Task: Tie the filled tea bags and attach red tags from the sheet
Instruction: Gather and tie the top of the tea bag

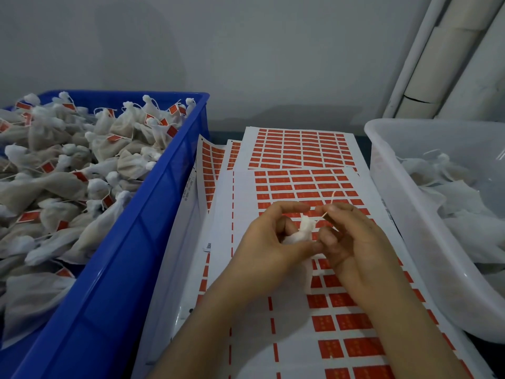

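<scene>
- The red tags [300,187] sit in rows on white sheets; each carries small pale characters, too small to read.
- A strip of black print runs along the left edge of a lower sheet [188,184], and a small square code [208,245] sits by another edge; neither is legible.
- The top sheet [246,310] has a dashed red line down its left margin and lies over several more sheets fanned out behind and to the left.
- The left hand [269,242] pinches a white tea bag [302,233] between thumb and curled fingers, above the top sheet.
- The right hand [352,242] pinches the bag's thin string [330,199] at its fingertips, one end sticking upward; both hands are close together around the bag.
- A blue crate [153,220] on the left is heaped with tied bags [68,165] bearing red tags.
- A translucent white tub [404,203] on the right holds untagged white bags [451,192].
- The sheets cover the worktop; a dark strip of it [363,140] shows at the back between the sheets and the tub.
- Behind is a plain grey wall [246,50], with white pipes [448,50] slanting up the right corner.
</scene>
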Demonstrator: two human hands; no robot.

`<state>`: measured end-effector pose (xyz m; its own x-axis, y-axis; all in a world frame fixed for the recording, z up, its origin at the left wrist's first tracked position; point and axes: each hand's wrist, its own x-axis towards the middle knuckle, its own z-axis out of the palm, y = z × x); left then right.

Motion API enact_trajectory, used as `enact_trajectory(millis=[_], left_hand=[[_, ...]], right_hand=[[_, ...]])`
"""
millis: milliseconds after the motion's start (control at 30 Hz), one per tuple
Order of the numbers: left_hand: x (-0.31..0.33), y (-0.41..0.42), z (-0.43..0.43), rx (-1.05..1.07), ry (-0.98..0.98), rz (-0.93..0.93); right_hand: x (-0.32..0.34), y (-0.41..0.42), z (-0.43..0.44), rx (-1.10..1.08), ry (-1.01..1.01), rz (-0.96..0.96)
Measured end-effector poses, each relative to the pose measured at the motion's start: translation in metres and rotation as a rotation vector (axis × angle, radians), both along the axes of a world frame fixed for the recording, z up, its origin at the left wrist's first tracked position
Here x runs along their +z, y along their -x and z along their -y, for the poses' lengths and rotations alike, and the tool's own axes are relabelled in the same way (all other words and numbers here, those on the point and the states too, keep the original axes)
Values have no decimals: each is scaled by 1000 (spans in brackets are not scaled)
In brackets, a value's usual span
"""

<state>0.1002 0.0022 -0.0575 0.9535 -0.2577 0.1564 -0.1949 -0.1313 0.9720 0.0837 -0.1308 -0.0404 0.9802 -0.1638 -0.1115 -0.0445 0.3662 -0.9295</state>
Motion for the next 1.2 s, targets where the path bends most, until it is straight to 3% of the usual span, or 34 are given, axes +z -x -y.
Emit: enact_trajectory(millis=[300, 467, 767, 1033, 1200], left_hand=[[0, -1, 0, -47, -37, 15], [1, 0, 4, -65, -66, -12], [3, 2, 0, -86, -109, -93], [2, 7, 5, -42, -136, -29], [0, 6, 4, -35, -154, -31]], right_hand=[[7, -3, 6, -59, -428, 3], [5, -6, 8, -129, -491, -17], [3, -7, 13, -80, -356, 20], [0, -2, 5, -60, 83, -27], [0, -4, 2, -19, 6, 24]])
